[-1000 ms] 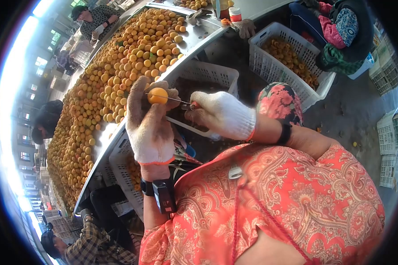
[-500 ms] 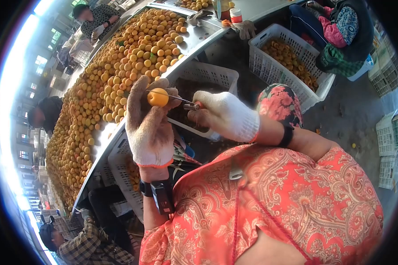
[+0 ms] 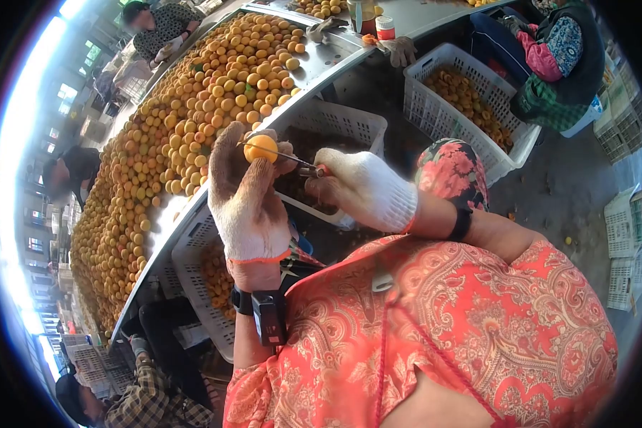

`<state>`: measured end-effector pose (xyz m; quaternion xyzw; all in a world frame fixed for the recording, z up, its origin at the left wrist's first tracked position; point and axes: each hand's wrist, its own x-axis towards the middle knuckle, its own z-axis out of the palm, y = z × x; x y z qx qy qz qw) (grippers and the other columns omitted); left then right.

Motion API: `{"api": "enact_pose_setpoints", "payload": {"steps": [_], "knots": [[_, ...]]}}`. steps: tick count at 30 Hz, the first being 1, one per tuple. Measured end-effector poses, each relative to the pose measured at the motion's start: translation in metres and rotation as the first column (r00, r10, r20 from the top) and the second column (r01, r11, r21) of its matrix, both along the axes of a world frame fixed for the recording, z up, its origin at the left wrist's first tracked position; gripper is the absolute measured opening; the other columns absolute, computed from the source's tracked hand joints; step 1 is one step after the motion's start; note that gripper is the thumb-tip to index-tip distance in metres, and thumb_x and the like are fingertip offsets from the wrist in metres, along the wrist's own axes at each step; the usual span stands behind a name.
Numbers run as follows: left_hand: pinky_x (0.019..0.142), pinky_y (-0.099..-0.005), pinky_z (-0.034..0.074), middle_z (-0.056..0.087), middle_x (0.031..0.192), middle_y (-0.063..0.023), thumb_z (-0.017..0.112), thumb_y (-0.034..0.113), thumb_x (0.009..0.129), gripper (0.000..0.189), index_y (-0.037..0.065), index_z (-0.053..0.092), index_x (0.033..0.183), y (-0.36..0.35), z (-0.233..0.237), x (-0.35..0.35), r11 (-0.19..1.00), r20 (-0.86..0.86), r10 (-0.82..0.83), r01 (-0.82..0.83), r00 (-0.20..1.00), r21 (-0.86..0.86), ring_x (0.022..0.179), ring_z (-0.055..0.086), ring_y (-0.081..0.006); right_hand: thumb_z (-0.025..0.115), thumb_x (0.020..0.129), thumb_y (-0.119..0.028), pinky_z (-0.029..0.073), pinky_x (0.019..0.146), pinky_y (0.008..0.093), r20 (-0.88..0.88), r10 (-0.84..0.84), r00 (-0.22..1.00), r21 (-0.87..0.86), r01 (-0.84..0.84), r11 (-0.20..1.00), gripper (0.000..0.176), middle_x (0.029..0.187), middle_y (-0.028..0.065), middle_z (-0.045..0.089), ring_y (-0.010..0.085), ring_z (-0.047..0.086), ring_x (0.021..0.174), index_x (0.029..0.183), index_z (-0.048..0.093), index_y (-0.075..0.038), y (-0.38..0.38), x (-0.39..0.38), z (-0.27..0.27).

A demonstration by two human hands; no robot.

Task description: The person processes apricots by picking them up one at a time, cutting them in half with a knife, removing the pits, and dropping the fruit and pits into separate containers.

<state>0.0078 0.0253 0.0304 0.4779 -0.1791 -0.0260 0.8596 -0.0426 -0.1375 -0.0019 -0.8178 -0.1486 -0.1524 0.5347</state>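
My left hand [image 3: 246, 196], in a soiled white knit glove, grips a yellow-orange apricot [image 3: 262, 148] between thumb and fingers. My right hand [image 3: 360, 187], gloved the same way, is wrapped round the handle of a small knife [image 3: 301, 161]. Its thin dark blade reaches leftward across the apricot; whether it has cut into the flesh I cannot make out. Just beyond my hands, a large heap of apricots [image 3: 214, 107] covers the metal table [image 3: 314, 71]. Below my hands stands a white crate [image 3: 346, 118] with dark contents.
A white crate [image 3: 510, 157] of opened apricots stands at the right, near a seated person [image 3: 549, 64]. Another crate [image 3: 199, 285] with fruit sits under the table edge. Gloves [image 3: 399, 50] and a red-and-white jar [image 3: 385, 28] lie on the table. Other people sit around the heap.
My left hand has shifted slightly right and turned a little, with the apricot still held. The knife blade stays across the fruit. My right hand has barely moved.
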Motion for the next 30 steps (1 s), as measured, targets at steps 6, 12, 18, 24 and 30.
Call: {"api": "enact_pose_setpoints", "payload": {"steps": [6,12,18,24,30], "knots": [[0.082,-0.0392,0.057,0.062,0.115,-0.0196,0.063,-0.002,0.088,0.051,-0.004,0.045,0.136,-0.005,0.002,-0.003,1.000,-0.004,0.029,-0.029,1.000,-0.004,0.095,0.067,-0.0314,0.062,0.094,-0.027,0.050,0.061,0.0459,0.005,-0.039,0.999,-0.026,0.039,0.999,0.026,0.076,0.0233,0.062,0.0426,0.064,0.077,0.094,0.054,-0.002,0.004,0.003,-0.008],[0.078,-0.0370,0.058,0.062,0.111,-0.0189,0.057,-0.006,0.091,0.047,-0.002,0.044,0.136,-0.016,0.005,-0.006,0.997,-0.053,0.062,-0.064,0.997,-0.040,0.091,0.068,-0.0309,0.063,0.094,-0.028,0.050,0.058,0.0468,0.036,-0.121,0.992,-0.031,0.122,0.992,0.027,0.073,0.0223,0.063,0.0417,0.065,0.073,0.093,0.054,-0.004,0.011,0.006,-0.015],[0.075,-0.0438,0.056,0.065,0.104,-0.0171,0.067,0.018,0.093,0.040,0.006,0.052,0.128,-0.020,-0.007,0.002,0.959,-0.258,-0.149,0.076,0.955,-0.273,0.088,0.066,-0.0307,0.057,0.095,-0.020,0.051,0.059,0.0505,0.042,-0.124,0.991,-0.090,0.128,0.988,0.020,0.075,0.0239,0.065,0.0435,0.065,0.074,0.101,0.050,-0.002,0.011,0.009,-0.014],[0.076,-0.0379,0.051,0.065,0.098,-0.0089,0.056,0.036,0.100,0.033,0.008,0.061,0.116,-0.037,-0.015,0.000,0.973,-0.542,-0.046,-0.087,0.839,-0.216,0.086,0.060,-0.0209,0.054,0.096,-0.016,0.053,0.063,0.0469,0.139,-0.131,0.982,-0.143,0.150,0.978,0.039,0.086,0.0185,0.070,0.0391,0.068,0.075,0.131,0.047,-0.001,0.013,0.017,-0.017],[0.073,-0.0319,0.055,0.069,0.101,-0.0139,0.059,0.038,0.098,0.038,0.005,0.055,0.116,-0.035,-0.030,0.000,0.988,-0.302,-0.085,0.040,0.949,-0.150,0.084,0.064,-0.0211,0.054,0.095,-0.015,0.052,0.061,0.0476,-0.013,-0.185,0.983,-0.185,0.179,0.966,0.026,0.078,0.0225,0.066,0.0421,0.066,0.075,0.116,0.053,0.000,0.011,0.019,-0.026]]}}
